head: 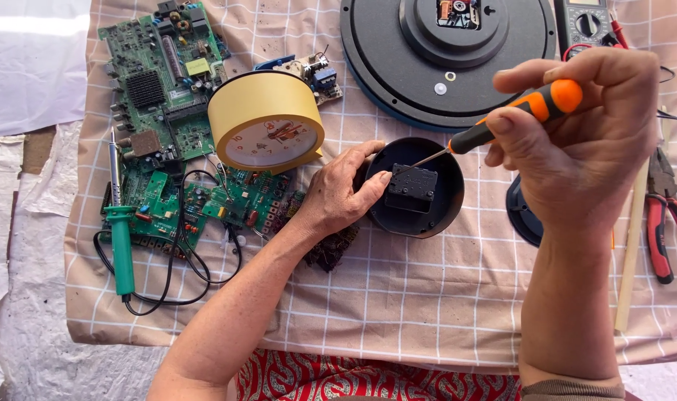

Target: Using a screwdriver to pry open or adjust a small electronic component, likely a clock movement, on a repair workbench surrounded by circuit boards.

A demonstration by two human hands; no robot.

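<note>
Black plastic, a small round clock back [420, 215] is lying face down on a checked cloth [398, 297], its boxy movement [411, 188] sitting at the centre. A person's left hand [342, 191] is gripping the rim from the left, fingers curled over the edge and thumb pressing against the movement. The right hand [576, 145] is closing fully around an orange-and-black screwdriver [513, 119], angling its thin shaft down so the tip is meeting the movement's top edge. Just left of the left hand, a yellow clock [266, 122] is tilting against green circuit boards [167, 82], with more boards [205, 204] lying below it. A green soldering iron [120, 230] is resting at the cloth's left side, its black cord [182, 286] looping beneath the boards. Above the work, a large black clock back [398, 59] is lying face down, and a multimeter [584, 22] is sitting just beside it at the top right. Red pliers [669, 223] are lying at the right edge, near a pale stick [632, 245]. Another dark round part [520, 215] is showing partly behind the right wrist.
</note>
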